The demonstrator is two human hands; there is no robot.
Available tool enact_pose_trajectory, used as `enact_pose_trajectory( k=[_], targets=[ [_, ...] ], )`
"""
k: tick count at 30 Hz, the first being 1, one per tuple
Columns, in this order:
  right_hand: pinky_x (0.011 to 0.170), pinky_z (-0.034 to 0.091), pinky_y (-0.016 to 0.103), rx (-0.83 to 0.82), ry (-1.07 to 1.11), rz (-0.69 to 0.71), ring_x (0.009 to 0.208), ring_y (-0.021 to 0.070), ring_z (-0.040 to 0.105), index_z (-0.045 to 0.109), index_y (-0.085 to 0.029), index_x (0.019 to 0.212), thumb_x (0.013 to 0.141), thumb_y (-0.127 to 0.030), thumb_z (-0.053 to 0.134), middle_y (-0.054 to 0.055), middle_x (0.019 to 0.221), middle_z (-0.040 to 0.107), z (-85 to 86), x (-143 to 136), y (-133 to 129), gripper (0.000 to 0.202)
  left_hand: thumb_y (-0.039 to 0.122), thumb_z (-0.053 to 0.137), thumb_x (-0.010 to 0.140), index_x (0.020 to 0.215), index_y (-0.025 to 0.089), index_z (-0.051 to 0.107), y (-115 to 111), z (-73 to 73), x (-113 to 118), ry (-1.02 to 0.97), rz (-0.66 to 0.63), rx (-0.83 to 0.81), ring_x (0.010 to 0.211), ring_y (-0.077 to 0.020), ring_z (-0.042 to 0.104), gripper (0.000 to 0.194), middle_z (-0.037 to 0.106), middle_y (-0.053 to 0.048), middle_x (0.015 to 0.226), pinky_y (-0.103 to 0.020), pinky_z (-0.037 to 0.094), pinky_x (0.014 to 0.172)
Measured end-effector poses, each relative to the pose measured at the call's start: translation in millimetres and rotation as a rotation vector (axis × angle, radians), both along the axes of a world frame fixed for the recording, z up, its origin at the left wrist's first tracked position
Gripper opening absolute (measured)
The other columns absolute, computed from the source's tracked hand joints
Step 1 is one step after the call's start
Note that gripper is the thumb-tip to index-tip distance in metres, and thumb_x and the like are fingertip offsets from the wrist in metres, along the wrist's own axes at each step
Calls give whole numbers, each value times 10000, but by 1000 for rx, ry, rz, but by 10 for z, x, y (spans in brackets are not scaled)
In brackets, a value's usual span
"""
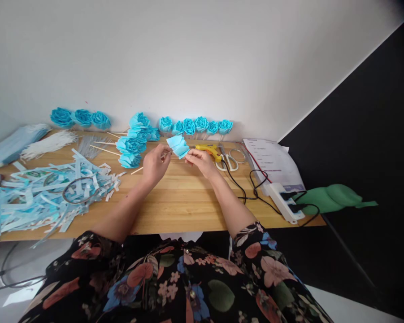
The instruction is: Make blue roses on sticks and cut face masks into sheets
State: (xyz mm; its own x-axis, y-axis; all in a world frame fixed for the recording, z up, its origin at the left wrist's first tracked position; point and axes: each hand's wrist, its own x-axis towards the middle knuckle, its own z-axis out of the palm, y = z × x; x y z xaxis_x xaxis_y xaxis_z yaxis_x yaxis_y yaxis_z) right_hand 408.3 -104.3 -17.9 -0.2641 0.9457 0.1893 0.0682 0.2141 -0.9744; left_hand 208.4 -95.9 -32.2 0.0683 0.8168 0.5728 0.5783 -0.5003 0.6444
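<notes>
A light blue pleated paper piece [178, 146] is held up between my two hands above the wooden table. My right hand [199, 160] pinches its lower right edge. My left hand [157, 161] is closed around a thin wooden stick [137, 170], whose end sticks out to the left, and its fingertips are close to the paper's lower left side. Just behind my right hand lies a yellow glue gun [209, 150]. To the left of my left hand, blue paper flowers on sticks [131, 144] are piled together.
Blue flowers [188, 126] line the wall behind. Paper strips [54, 190] cover the table's left side. Right of my hands are white-handled scissors [227, 163], black cables, a power strip [285, 202], printed sheets [272, 159] and a green object [332, 198].
</notes>
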Motion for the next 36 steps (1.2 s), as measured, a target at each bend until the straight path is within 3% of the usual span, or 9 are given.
enact_pose_trajectory(
  k=[6,10,14,21,36],
  targets=[
    [609,395,246,1,12,-16,629,111,491,625,-200,720,789,-506,669,-16,706,609,-2,-3,1,317,330,574,896,907,203,597,-78,87,11,-67,-61,-28,709,-172,635,129,688,-30,785,-274,455,666],
    [627,394,247,26,-3,-8,635,110,487,621,-198,724,799,-496,665,-24,700,591,-16,-3,3,311,405,684,833,904,208,569,-113,107,32,-125,-53,-61,682,-158,612,239,675,-14,778,-259,441,635],
    [632,390,248,43,-3,6,635,110,491,627,-193,730,813,-471,661,-26,697,590,-34,-6,8,292,389,758,781,891,206,579,-127,95,64,-117,-19,-58,664,-147,586,278,658,-6,771,-254,424,622],
    [622,394,247,31,-44,6,635,117,502,649,-195,745,814,-489,659,-13,714,624,-70,-6,24,302,362,695,843,736,197,638,-115,80,81,-134,-60,56,716,-153,568,204,641,-30,797,-272,434,657],
    [594,411,247,-1,6,11,631,119,500,619,-201,694,791,-507,675,-8,699,619,-25,-55,-18,326,260,675,817,658,188,610,-48,56,68,-184,-16,21,693,-150,531,186,576,-14,739,-279,406,644]
  ],
)
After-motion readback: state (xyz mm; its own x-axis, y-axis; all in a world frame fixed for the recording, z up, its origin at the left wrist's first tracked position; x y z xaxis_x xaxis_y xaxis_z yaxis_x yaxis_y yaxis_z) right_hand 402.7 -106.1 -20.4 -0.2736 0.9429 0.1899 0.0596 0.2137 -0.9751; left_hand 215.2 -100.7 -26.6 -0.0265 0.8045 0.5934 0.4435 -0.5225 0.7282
